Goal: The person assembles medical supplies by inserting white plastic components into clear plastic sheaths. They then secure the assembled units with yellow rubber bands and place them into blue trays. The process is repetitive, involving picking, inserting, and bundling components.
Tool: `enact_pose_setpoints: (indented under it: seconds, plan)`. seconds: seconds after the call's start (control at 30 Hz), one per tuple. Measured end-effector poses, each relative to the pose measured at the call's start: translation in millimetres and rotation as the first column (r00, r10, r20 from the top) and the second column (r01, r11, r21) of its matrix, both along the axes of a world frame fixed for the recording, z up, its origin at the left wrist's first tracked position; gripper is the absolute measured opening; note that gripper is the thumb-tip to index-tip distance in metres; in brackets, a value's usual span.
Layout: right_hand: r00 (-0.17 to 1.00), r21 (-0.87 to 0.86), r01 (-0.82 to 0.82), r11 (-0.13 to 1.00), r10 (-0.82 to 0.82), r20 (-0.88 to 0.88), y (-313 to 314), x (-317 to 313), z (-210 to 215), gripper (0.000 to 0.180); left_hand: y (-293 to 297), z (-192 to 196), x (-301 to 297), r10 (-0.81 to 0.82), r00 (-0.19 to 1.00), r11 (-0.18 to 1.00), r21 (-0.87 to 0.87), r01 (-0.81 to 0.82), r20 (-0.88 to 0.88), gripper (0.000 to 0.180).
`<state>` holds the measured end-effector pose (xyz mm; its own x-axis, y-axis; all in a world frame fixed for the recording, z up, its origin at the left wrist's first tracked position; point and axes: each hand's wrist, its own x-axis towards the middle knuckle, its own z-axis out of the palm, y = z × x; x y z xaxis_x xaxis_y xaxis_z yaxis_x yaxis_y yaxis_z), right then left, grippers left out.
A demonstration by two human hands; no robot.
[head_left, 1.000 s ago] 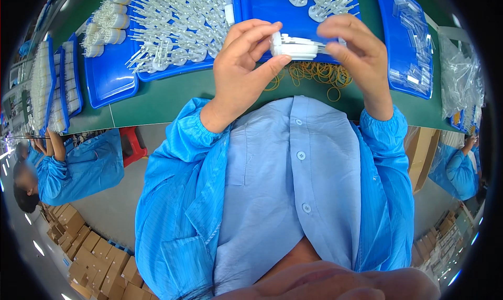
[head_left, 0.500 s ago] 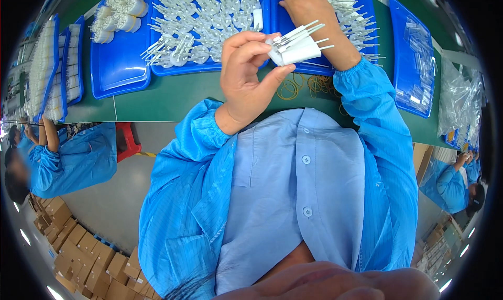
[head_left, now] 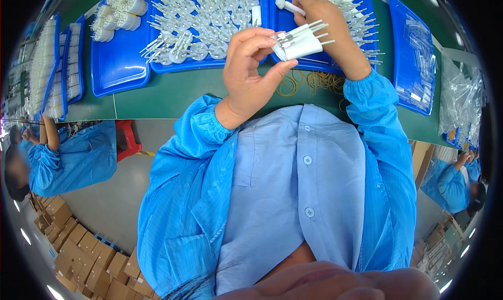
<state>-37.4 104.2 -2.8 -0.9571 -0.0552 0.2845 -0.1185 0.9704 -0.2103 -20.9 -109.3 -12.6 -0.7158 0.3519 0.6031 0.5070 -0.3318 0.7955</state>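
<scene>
Green tabletop (head_left: 173, 90) spans the bench before you, bending at its ends in the wide lens, with grey floor (head_left: 112, 211) and cardboard boxes (head_left: 94, 258) behind at left, near a red stool (head_left: 126, 140). At least one co-worker (head_left: 73, 158) sits on that side. The bench's near edge runs close to your shirt; a green strip lies between it and the trays, partly taken up by yellow rubber bands (head_left: 317, 82) beneath your hands. Four blue trays lie across the bench: one with white rounds, two with pronged pieces, the far right one (head_left: 401, 93) with clear pieces. Your left hand (head_left: 257, 61) pinches one white pronged piece (head_left: 301, 47) above the tray edge, its four or more thin prongs pointing towards your right wrist. Your right hand (head_left: 325, 22) reaches over the third tray (head_left: 280, 25), fingers at one of at least three loose white tubes (head_left: 293, 8); you cannot tell whether they grip it.
</scene>
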Motion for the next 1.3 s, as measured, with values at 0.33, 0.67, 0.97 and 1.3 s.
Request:
enact_pose_setpoints:
  seconds: [0.33,0.67,0.97,1.3]
  plan:
    - [0.997,-0.887,-0.009,0.461,-0.061,-0.041,34.6,91.3,59.9,0.029,6.7,17.8,3.9,-0.047,0.994,0.992,-0.114,0.058,0.097,0.048]
    - [0.999,-0.918,-0.04,0.395,0.028,-0.032,41.8,116.9,67.4,0.023,30.5,24.4,8.7,-0.075,0.996,0.963,-0.264,0.057,-0.058,0.046]
    - [0.99,-0.982,-0.053,0.179,0.142,-0.027,44.6,115.2,47.9,0.022,33.3,22.9,8.3,-0.049,0.995,0.952,-0.304,0.022,-0.081,0.045]
    - [0.982,-0.953,-0.134,0.27,0.167,-0.091,30.0,107.8,44.3,0.016,27.2,26.7,10.0,-0.139,0.99,0.957,-0.258,0.133,-0.003,0.047]
